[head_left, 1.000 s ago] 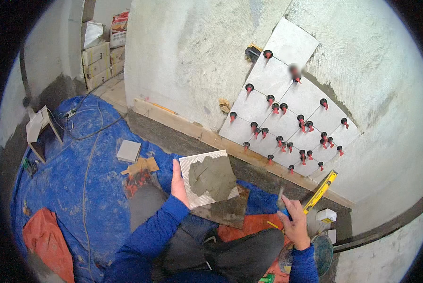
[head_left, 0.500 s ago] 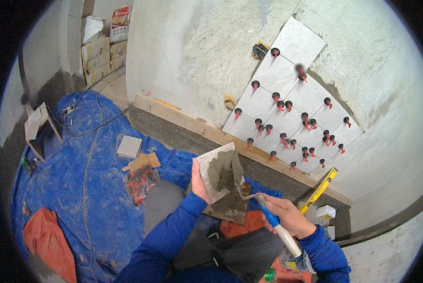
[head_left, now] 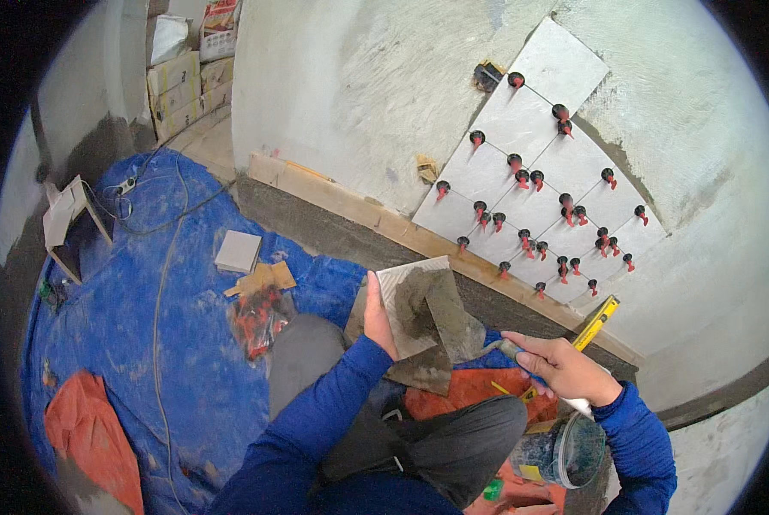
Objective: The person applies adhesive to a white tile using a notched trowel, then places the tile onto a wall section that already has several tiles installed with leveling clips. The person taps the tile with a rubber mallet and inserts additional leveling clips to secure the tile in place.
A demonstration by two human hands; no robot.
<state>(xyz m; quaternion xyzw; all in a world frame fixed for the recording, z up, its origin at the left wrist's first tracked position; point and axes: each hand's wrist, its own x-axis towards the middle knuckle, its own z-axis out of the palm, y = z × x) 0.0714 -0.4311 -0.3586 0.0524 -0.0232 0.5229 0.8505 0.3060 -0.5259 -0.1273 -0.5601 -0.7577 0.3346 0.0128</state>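
- The left hand [head_left: 381,324] is grasping the tile [head_left: 395,300] by its left edge, near centre, above the brown sheet [head_left: 424,376]; its fingers are mostly hiding underneath.
- The right hand [head_left: 569,369] is clasping the trowel [head_left: 463,335] by its handle, largely concealing it.
- The tile is presumably behaving as stiff, brittle and weighty; bare edges are offering the firmest hold, the mortar [head_left: 419,296] probably being slippery.
- The trowel's blade is overlapping the tile's right side, obscuring any contact.

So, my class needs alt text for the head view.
The left hand holds a pale ribbed tile smeared with grey mortar; the right hand, a grey trowel at the tile's right edge. Beyond, pale square tiles with red-and-black clips partly cover a whitish wall.
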